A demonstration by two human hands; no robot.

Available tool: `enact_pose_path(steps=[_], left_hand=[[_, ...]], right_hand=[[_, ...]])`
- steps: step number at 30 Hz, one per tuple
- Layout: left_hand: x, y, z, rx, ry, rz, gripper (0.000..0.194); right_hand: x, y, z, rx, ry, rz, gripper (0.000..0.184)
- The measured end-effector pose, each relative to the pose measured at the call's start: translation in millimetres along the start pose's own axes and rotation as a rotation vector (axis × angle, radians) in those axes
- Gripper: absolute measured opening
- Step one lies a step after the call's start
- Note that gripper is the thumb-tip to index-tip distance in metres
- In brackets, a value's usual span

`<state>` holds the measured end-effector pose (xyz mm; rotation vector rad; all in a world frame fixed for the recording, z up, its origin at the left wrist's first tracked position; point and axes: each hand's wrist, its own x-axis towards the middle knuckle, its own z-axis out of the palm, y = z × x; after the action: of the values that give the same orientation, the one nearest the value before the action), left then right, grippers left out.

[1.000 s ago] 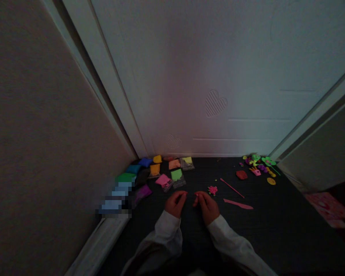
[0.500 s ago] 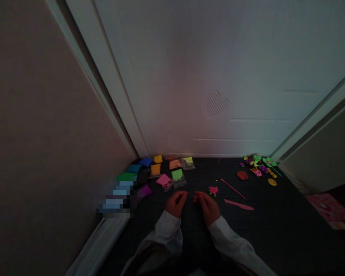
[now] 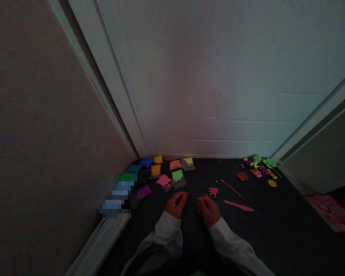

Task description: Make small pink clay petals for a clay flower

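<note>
My left hand hovers over the dark tabletop, thumb and fingertips pinched together. Across a small gap, my right hand is curled with its fingers folded in. Whatever either hand holds, if anything, is hidden or too small to name. Just beyond the right hand lies a small pink clay flower with green bits at its edge. To its right are a thin pink modelling stick and a pink modelling knife. A flattened lump of red clay sits farther back.
Bags of coloured clay, including pink, light green and purple, lie at the left. Several finished clay pieces, among them a green flower, and a yellow disc are at the right. A white door panel closes the back.
My right hand has drawn slightly back and right, its fingers curling in more, so the gap between the hands is wider. The left hand has barely moved.
</note>
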<state>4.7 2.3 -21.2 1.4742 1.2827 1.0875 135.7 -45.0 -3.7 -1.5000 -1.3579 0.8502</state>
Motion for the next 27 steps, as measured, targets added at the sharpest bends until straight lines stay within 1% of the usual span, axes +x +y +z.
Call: enact_pose_path(steps=[3,6,8,11,14,16,18,23,27], left_hand=[[-0.1,0.2,-0.2,0.011,0.002,0.008,0.028],[0.0,-0.3,-0.3,0.021,0.001,0.013,0.027],[0.2,-1.0,-0.3,0.025,-0.007,0.020,0.026],[0.5,-2.1,-0.3,0.035,-0.006,0.030,0.026],[0.7,-2.6,-0.2,0.030,0.001,0.031,0.027],[0.7,-2.3,0.0,0.025,0.002,0.024,0.027],[0.6,-1.7,0.0,0.027,0.003,0.016,0.028],[-0.1,1.5,0.0,0.026,0.014,0.002,0.028],[-0.2,4.0,-0.7,0.039,-0.002,0.013,0.028]], right_hand=[[0.0,1.0,-0.5,-0.018,0.044,-0.014,0.029],[0.4,2.0,1.4,0.001,0.078,-0.013,0.022],[1.3,1.4,2.7,0.011,0.078,-0.028,0.018],[3.4,-1.0,2.2,0.006,0.060,-0.120,0.015],[4.8,-2.5,-0.1,0.031,0.055,-0.175,0.020],[4.7,-1.9,-0.7,0.081,0.055,-0.142,0.026],[4.2,-0.2,0.1,0.130,0.048,-0.089,0.028],[3.4,5.6,5.9,0.203,0.031,-0.006,0.021],[3.4,4.6,6.3,0.138,0.073,-0.018,0.022]])
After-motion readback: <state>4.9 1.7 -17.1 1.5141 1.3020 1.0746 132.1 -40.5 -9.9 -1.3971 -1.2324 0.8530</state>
